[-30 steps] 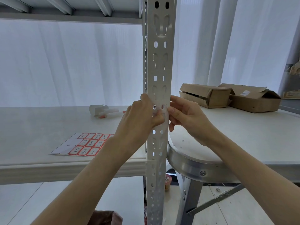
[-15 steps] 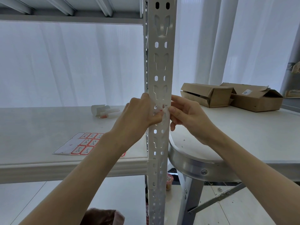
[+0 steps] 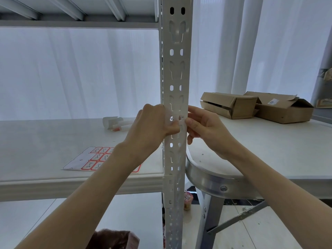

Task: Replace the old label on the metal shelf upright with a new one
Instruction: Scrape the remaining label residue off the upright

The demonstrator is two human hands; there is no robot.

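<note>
The white perforated metal upright (image 3: 175, 72) stands in the middle of the view. My left hand (image 3: 152, 124) grips it from the left at shelf height, its thumb lying across the front face. A pale label (image 3: 182, 127) sits on the upright's right front edge, next to that thumb. My right hand (image 3: 203, 128) comes in from the right and pinches the label's edge between thumb and fingertips. A sheet of red-bordered labels (image 3: 89, 159) lies on the shelf board to the left, partly hidden by my left forearm.
The pale shelf board (image 3: 53, 184) runs left of the upright, with a small white bottle (image 3: 115, 123) at its back. A round table with a metal rim (image 3: 215, 182) stands on the right and carries two cardboard boxes (image 3: 231, 105). A dark bag (image 3: 115, 239) sits below.
Both hands stay at the same spot on the upright. The fingers shift slightly on the label, and a small red bit seen earlier no longer shows.
</note>
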